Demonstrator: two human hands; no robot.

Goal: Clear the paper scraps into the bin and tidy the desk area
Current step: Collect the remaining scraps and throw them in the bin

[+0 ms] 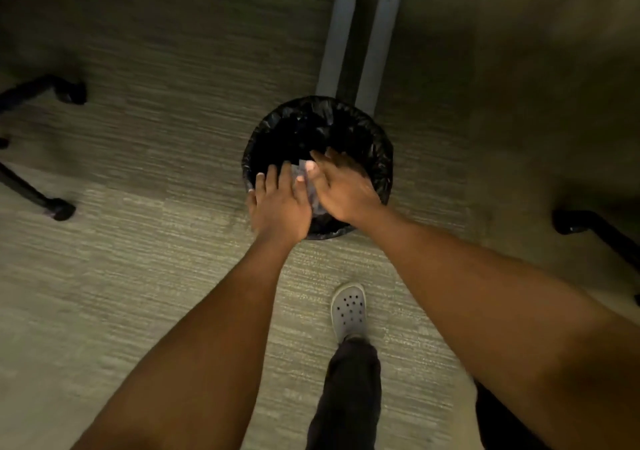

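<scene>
Bin (377,158): round, lined with a black bag, standing on the carpeted floor (156,276) directly ahead of you, its far rim against two grey desk legs (360,34).

Left hand (280,203): your palm faces down over the bin's near-left rim, fingers spread and loose. Grip open; it closes on nothing that shows.

Right hand (341,186): held over the bin's near-right part, fingers extended forward and toward your left hand. Grip open, nothing clasped between the fingers.

Paper scraps (310,186): a pale, blurred bundle showing in the narrow gap between your two hands, under their inner edges and above the bin's mouth. Whether it touches either palm cannot be told; motion blur hides the contact.

Shoe (349,309): grey, perforated, on the floor near the bin's near side, between your forearms, with a dark trouser leg (346,397) behind it.

Chair bases (41,203): black castered legs at the floor's left and right edges.
</scene>
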